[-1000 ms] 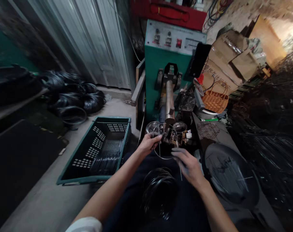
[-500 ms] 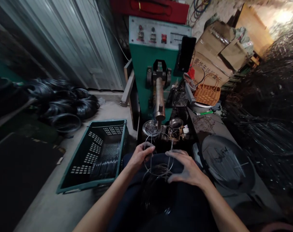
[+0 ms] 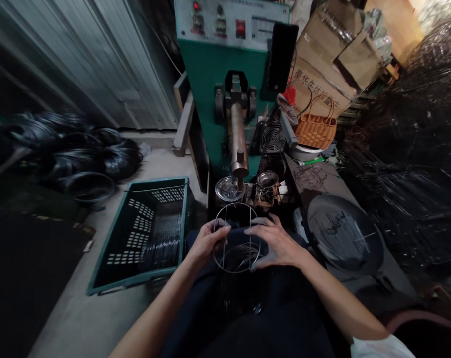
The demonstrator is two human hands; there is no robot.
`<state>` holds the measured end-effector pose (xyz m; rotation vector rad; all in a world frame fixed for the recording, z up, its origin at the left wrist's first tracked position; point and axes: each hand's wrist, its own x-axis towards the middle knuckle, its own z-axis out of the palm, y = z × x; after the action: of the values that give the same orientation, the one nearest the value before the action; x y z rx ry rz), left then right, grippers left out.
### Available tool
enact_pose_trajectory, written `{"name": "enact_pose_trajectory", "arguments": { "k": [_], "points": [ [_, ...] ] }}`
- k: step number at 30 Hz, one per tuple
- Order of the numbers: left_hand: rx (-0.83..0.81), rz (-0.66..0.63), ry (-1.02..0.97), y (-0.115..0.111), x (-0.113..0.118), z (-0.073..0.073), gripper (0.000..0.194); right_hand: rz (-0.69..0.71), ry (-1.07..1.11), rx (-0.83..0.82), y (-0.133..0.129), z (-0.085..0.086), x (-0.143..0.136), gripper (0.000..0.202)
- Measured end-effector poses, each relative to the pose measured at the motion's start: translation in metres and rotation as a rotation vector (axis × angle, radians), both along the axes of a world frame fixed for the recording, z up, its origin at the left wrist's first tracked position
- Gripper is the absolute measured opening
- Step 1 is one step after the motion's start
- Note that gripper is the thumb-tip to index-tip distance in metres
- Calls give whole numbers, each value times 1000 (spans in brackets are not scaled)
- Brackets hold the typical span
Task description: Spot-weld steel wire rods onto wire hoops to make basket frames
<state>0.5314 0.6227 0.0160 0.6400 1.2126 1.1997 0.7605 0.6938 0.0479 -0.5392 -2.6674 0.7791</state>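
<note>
A thin wire ring (image 3: 236, 272) with two straight cross wires is held up over my lap, its round face toward me. At its left side my left hand (image 3: 207, 242) is closed, thumb and fingers pinching the wire. On the opposite side my right hand (image 3: 277, 244) curves round the ring, fingertips by the right cross wire and thumb at the lower rim. Behind and below the ring, more curved wires (image 3: 244, 251) lie on my dark-clothed lap, too dim to make out fully. Just beyond the ring is the copper-coloured machine arm (image 3: 239, 134) with a downward tip.
A green machine (image 3: 197, 69) stands ahead, a phone (image 3: 283, 57) on its front. Left is a green plastic crate (image 3: 136, 279) holding dark wire pieces, with black wire coils (image 3: 89, 186) behind. At right, a black pan (image 3: 322, 204) holds wires; a wicker basket (image 3: 315, 132) sits beyond.
The ring has turned to face me more squarely, and my right hand has come in against its right side. My view has shifted downward; a red lamp on the machine now glows brighter.
</note>
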Motion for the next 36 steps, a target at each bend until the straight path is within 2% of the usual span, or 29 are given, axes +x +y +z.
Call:
{"name": "enact_pose_trajectory", "arguments": {
  "k": [14, 22, 36],
  "points": [
    [-33, 44, -18, -2, -1, 4, 28, 6, -23, -8, -2, 5, -5, 84],
    [-8, 82, -73, 4, 2, 8, 31, 11, 1, 6, 4, 14, -8, 87],
    [-22, 119, -104, 12, -1, 19, 34, 22, 1, 17, 16, 16, -16, 87]
  ]
}}
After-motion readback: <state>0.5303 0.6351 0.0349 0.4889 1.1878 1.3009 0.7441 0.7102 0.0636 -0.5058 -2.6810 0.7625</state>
